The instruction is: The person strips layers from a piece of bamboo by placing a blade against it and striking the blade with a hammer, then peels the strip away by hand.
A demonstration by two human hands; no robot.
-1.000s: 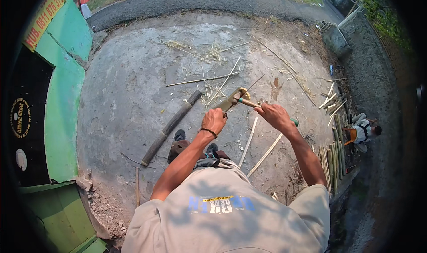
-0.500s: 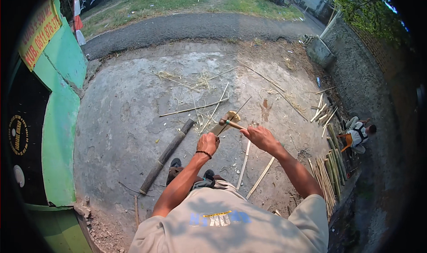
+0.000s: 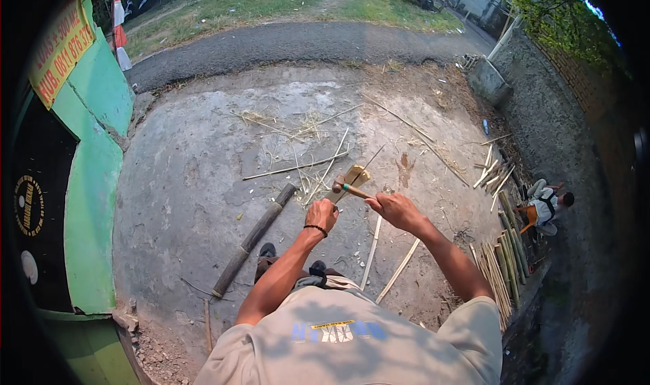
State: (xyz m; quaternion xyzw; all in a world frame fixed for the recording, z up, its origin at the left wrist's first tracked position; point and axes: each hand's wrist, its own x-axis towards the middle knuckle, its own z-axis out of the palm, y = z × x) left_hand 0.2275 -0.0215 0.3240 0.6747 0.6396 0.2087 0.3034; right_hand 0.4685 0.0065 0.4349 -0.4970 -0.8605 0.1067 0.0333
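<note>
My left hand point(image 3: 321, 214), with a dark bead bracelet at the wrist, is closed at the near end of a long, thin knife; its handle is hidden in the fist. The dark blade point(image 3: 374, 156) runs away to the upper right, across a short piece of pale bamboo point(image 3: 360, 177) that looks split in two along it. In my right hand point(image 3: 399, 210), fingers wrapped round the wooden handle, is a hammer point(image 3: 355, 191). Its brown head lies over the blade and bamboo, near my left hand; whether it touches them I cannot tell.
A dark bamboo pole point(image 3: 254, 241) lies left of my feet. Thin strips point(image 3: 406, 120) and shavings litter the concrete ahead. At right stand bundled bamboo lengths point(image 3: 508, 258), with a seated person point(image 3: 544, 206) behind them by a wall point(image 3: 538, 101). A green wall point(image 3: 91, 222) bounds the left.
The pale bamboo shows a wider gap, its two halves now apart. The hammer head has shifted slightly down and left, and my left hand has moved a little to the right.
</note>
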